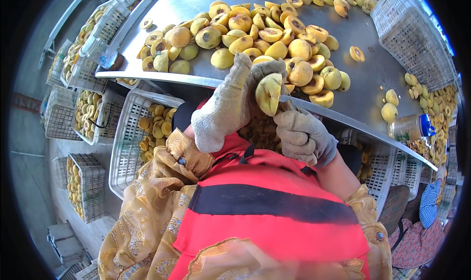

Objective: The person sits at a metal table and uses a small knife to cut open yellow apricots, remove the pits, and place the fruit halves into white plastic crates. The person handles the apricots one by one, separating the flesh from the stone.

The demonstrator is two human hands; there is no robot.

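Note:
In front of my apron, just off the near edge of the steel table, my left hand is closed around a yellow-green peach half. It wears a pale, soiled work glove. My right hand, gloved too, is a fist close below the fruit. From its thumb side a small metal tool reaches to the peach half; its tip and most of its handle are hidden. Beyond my hands lies a heap of peaches, many cut in halves, some with brown pits or hollows showing.
A white plastic crate of peach halves stands below the table at left, beside several more crates. Stacked crates rest on the table at right, near a clear jar with a blue lid. A person in patterned clothes is at lower right.

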